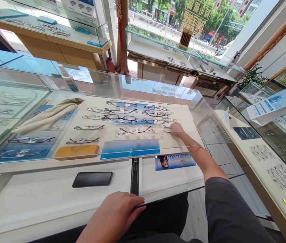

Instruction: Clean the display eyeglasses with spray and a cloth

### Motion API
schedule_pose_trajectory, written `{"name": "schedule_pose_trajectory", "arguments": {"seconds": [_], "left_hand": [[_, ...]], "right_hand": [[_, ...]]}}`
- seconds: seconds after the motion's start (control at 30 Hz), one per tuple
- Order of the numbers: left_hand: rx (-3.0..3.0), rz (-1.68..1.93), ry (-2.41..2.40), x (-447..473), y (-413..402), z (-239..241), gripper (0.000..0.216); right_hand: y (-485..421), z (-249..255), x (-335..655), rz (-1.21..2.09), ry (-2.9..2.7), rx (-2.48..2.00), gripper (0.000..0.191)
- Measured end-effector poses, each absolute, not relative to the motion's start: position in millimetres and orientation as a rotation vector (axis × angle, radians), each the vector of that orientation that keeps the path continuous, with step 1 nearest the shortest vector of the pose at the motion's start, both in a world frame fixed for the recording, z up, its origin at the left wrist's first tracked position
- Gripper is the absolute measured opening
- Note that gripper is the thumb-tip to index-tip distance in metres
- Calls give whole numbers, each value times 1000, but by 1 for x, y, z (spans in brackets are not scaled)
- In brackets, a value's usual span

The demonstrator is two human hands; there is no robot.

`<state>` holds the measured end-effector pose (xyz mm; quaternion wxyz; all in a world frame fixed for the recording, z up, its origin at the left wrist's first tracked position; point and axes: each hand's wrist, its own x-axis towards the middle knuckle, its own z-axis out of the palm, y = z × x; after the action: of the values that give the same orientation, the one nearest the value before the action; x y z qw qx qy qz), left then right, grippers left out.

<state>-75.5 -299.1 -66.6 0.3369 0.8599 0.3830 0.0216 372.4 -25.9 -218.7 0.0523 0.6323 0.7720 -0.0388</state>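
Note:
My right hand [177, 130] reaches deep into the glass display case, under the glass top, and its fingers close on a pair of glasses [167, 128] at the right end of the white display shelf [193, 125]. Several more glasses [122, 118] lie in rows to its left. My left hand [117, 211] lies flat, fingers together, on the near edge of the pulled-out white tray [44, 199], next to a black divider strip [134, 175]. It holds nothing.
A black phone [92, 179] lies on the tray. An orange case [76, 152], a blue sign [130, 148] and a folded cloth [49, 116] sit in the case. A spray bottle [68, 79] stands on the glass. More glass counters stand right and behind.

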Motion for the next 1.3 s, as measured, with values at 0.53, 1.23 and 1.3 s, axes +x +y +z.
{"name": "schedule_pose_trajectory", "arguments": {"seconds": [0.53, 1.23, 1.3], "left_hand": [[2203, -42, 1051, -72, -302, -56, 38], [2214, -39, 1032, -72, -301, -58, 37], [2222, -42, 1027, -72, -301, -57, 37]], "right_hand": [[-35, -222, 366, -76, 2287, 2011, 30], [-98, -200, 367, -72, 2372, 1959, 14], [-103, -196, 366, -74, 2336, 1976, 15]]}}
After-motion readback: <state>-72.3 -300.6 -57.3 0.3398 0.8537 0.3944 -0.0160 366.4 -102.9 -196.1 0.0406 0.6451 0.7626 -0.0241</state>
